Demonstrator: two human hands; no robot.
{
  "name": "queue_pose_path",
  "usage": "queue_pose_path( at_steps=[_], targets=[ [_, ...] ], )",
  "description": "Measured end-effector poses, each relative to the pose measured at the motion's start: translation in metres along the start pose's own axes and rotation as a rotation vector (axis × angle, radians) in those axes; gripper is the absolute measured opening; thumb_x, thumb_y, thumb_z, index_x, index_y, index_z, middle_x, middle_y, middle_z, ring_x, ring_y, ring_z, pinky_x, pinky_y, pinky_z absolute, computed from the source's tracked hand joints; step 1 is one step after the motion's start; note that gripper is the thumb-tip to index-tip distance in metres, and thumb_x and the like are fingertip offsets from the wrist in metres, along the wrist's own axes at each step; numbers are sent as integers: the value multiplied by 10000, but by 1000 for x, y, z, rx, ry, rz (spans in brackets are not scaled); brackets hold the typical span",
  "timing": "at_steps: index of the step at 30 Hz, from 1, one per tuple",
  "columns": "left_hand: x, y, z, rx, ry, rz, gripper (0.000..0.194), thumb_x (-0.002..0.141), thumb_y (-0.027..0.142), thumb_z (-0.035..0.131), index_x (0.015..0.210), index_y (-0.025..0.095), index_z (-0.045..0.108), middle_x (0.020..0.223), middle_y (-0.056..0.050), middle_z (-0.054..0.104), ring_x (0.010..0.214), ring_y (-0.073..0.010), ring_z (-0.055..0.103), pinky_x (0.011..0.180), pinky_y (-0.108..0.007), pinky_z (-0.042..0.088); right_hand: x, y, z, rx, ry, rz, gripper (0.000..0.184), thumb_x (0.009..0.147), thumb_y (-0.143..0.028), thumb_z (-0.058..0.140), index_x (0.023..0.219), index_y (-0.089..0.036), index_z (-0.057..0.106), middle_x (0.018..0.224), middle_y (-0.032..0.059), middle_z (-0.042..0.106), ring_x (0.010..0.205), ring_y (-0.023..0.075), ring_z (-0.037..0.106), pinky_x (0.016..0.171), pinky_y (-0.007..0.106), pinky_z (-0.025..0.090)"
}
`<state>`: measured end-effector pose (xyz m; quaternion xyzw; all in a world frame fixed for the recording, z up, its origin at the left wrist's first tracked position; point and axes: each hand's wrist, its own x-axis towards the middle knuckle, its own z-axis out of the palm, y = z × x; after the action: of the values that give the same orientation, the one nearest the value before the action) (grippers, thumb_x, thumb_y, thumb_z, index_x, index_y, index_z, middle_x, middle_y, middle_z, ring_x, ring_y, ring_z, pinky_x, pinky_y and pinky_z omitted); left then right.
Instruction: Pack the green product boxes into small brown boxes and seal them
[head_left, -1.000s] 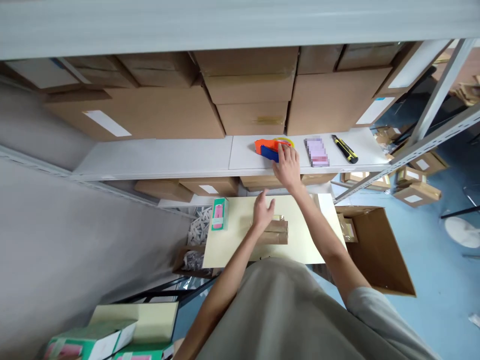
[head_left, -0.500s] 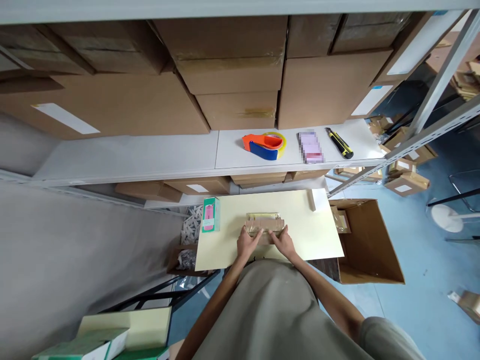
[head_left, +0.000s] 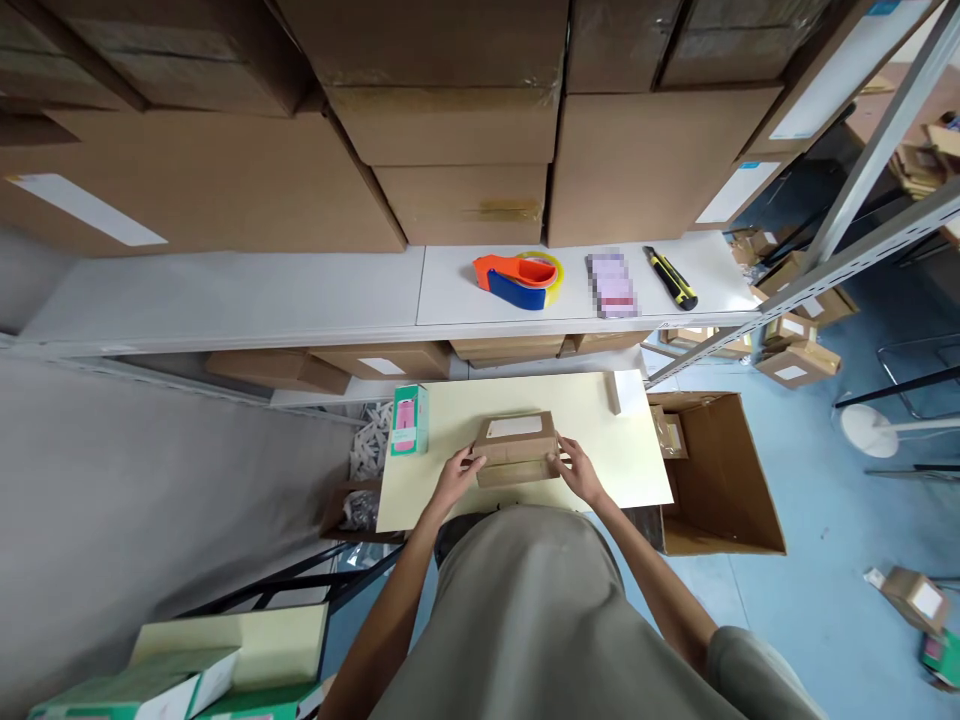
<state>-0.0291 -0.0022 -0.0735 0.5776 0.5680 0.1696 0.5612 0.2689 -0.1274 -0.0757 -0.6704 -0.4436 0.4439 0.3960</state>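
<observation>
- The left hand (head_left: 456, 477) holds one end of the small brown box (head_left: 517, 455), fingers bent.
- The right hand (head_left: 577, 471) holds the other end.
- The box is over the pale table (head_left: 611, 450), white label (head_left: 514, 426) up.

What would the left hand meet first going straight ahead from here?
The left hand would meet the labelled carton, right at its fingertips; they look touching, though one view leaves depth uncertain.
</observation>
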Motion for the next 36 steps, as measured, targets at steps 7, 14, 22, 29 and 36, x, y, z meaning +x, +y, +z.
queue_pose_path(
  at_steps=[7, 14, 22, 29, 36],
  targets=[
    [-18, -31, -1, -110, 48, -94, 673, 797, 397, 780, 1431, 175, 743, 1431, -143, 778, 938, -231, 800, 975, -445, 684, -13, 17, 6, -66, -76, 72, 521, 905, -197, 556, 1384, -190, 761, 1445, 188, 714, 1117, 264, 806, 1000, 449, 675],
    [0, -35, 3, -69, 177, -135, 447, 856, 256, 704, 1284, 172, 802, 1328, -154, 821, 1362, -345, 731, 1256, -563, 526, 21, 35, 2, -43, 22, 278, 406, 921, -395, 588, 1211, -180, 774, 1284, 181, 815, 1106, 300, 801, 1047, 530, 648],
    [17, -6, 10, -200, 193, -74, 548, 1060, 355, 599, 1571, 156, 609, 1544, -204, 703, 1469, -308, 668, 1233, -488, 554, 40, 0, 13, 176, 52, 243, 781, 993, -774, 514, 1384, -126, 705, 1415, 232, 761, 1177, 330, 794, 1049, 533, 661],
    [-25, 0, 2, -433, 74, -111, 693, 1069, 795, 430, 1401, 245, 691, 1531, -178, 697, 1465, -337, 656, 1070, -470, 642, 9, -17, 3, 279, 104, 244, 913, 1048, -874, 345, 1472, -143, 690, 1530, 230, 698, 1352, 366, 737, 1173, 538, 605],
    [-37, -21, 18, -262, 77, -67, 545, 929, 740, 700, 883, 201, 634, 1214, -139, 729, 1226, -297, 713, 1038, -419, 613, 5, -5, 3, 162, 39, 306, 997, 944, -946, 499, 1502, -134, 651, 1472, 245, 719, 1308, 369, 753, 1143, 526, 612]
  ],
)
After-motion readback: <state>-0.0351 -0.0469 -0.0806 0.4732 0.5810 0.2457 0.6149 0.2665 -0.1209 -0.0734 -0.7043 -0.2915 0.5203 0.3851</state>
